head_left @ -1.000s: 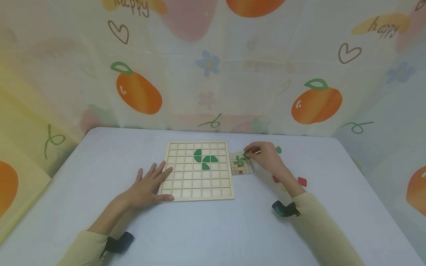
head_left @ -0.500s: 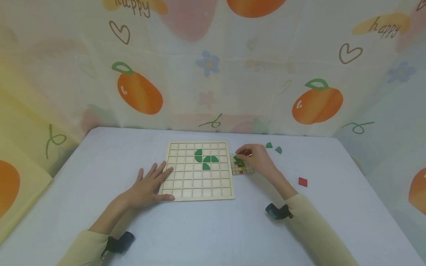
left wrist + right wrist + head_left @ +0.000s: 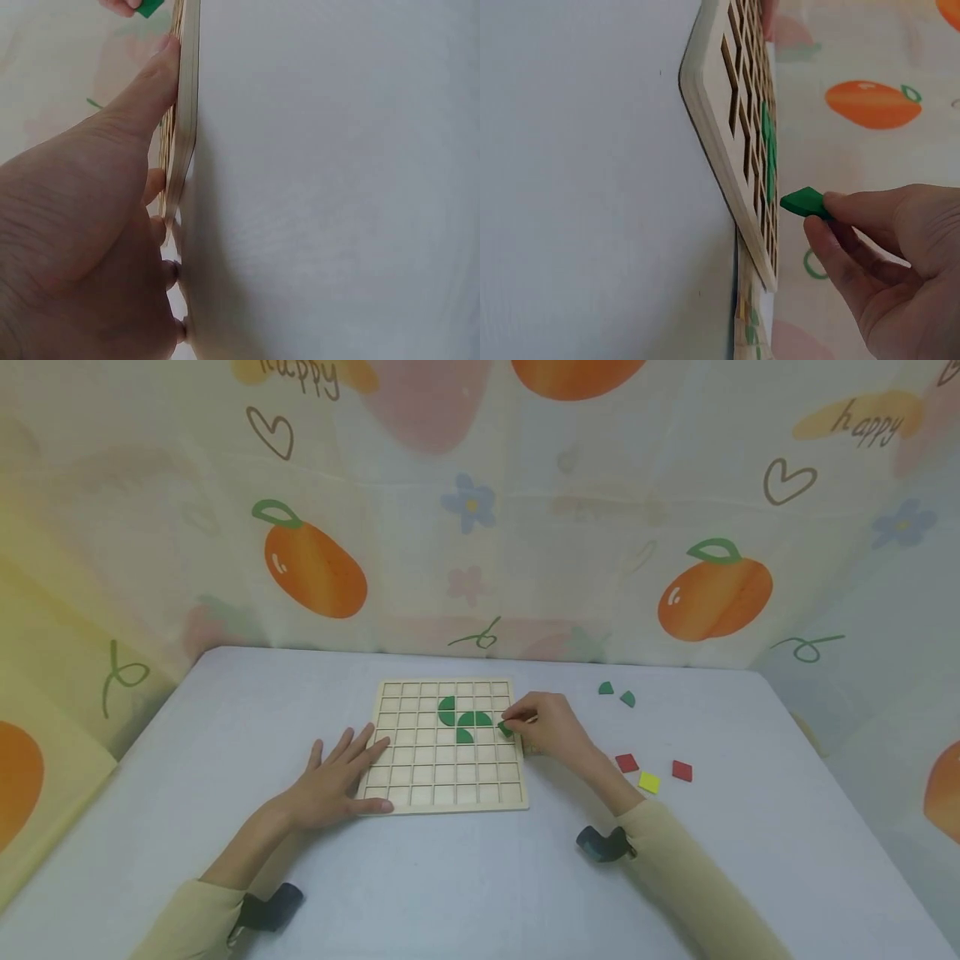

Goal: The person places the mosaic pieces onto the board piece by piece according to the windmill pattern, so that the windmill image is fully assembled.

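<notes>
A wooden grid board (image 3: 420, 773) lies on the table with several green quarter-circle pieces (image 3: 466, 737) set in its upper cells. My left hand (image 3: 330, 785) is spread flat at the board's left side, thumb and a finger resting on its edge. Between thumb and fingertips, my right hand (image 3: 557, 727) pinches a green quarter-circle piece (image 3: 804, 202), held above the board's right edge. The right wrist view shows this piece apart from the board. A small patterned card (image 3: 750, 330) beside the board is mostly hidden under the right hand in the head view.
Two loose green pieces (image 3: 606, 688) lie at the back right. Nearer, beside the right forearm, are a red piece (image 3: 627, 763), a yellow square (image 3: 648, 782) and another red piece (image 3: 682, 771). A printed curtain (image 3: 525, 527) hangs behind the white table (image 3: 450, 885).
My right hand has moved left from over the small card to the board's right edge, carrying the green piece. The left hand stays in place.
</notes>
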Tool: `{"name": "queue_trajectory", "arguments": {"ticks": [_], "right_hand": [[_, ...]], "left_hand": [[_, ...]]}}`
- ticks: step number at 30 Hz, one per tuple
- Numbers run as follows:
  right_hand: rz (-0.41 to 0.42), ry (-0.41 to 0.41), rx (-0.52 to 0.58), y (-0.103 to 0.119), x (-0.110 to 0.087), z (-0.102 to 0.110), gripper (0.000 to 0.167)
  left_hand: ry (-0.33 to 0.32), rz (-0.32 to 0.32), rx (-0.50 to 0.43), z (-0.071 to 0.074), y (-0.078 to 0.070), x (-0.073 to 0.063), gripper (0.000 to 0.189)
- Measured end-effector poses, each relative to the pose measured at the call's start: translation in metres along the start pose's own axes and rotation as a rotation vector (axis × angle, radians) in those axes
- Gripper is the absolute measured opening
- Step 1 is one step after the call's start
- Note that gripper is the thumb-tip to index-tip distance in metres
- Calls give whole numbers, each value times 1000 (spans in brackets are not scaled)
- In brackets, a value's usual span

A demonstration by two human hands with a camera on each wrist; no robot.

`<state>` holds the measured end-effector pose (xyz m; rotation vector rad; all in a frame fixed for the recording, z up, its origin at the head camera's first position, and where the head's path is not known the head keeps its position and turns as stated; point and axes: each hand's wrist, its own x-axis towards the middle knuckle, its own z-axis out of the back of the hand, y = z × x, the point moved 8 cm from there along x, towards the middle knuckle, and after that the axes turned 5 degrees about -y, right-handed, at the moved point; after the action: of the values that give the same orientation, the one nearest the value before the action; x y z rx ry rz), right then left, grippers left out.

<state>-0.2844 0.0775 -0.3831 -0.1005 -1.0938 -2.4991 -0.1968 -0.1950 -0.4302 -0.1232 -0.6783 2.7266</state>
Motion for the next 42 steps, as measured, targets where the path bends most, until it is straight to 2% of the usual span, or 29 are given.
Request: {"name": "queue_trajectory", "arguments": {"ticks": [8,15,22,33,42], "right_hand": [[17,1,49,13,-1,-20,7],[3,57,73,22,-2,-38,7],[9,75,23,25,-4,-49,8],[-25,70,-69,25,-4,-53,6],[-23,62,-134,29,-3,-57,4]], "left_hand": [[0,6,11,1,-1,0,100],[0,-1,2,0,-2,0,100],[3,2,9,-1,1,1,101],[2,-1,6,0,0,0,100],[-10,-6,2,1,-3,0,99]]}}
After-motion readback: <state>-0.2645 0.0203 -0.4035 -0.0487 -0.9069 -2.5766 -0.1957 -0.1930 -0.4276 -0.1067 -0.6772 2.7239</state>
